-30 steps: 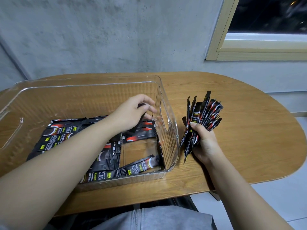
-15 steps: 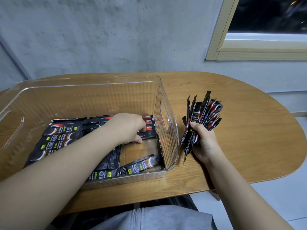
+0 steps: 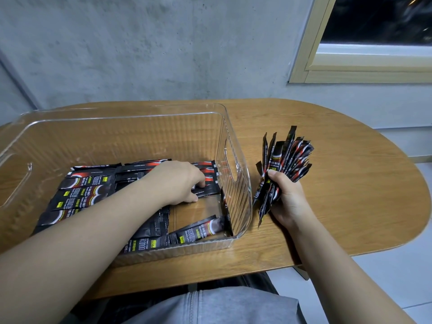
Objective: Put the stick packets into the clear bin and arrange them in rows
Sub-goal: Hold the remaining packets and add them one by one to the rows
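Fingers of right hand point(image 3: 288, 197) grip packets point(image 3: 284, 160) above wooden table point(image 3: 350, 183); left hand's point(image 3: 175, 181) unclear.

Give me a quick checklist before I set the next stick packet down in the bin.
1. Bundle of packets gripped in the right hand: ok.
2. Clear bin flat on the table: ok.
3. Bare gap in the bin floor for more packets: ok.
4. Left hand free to take a packet: not ok, it's down on the laid packets.
5. Every row straight: not ok, one packet stands against the right wall.
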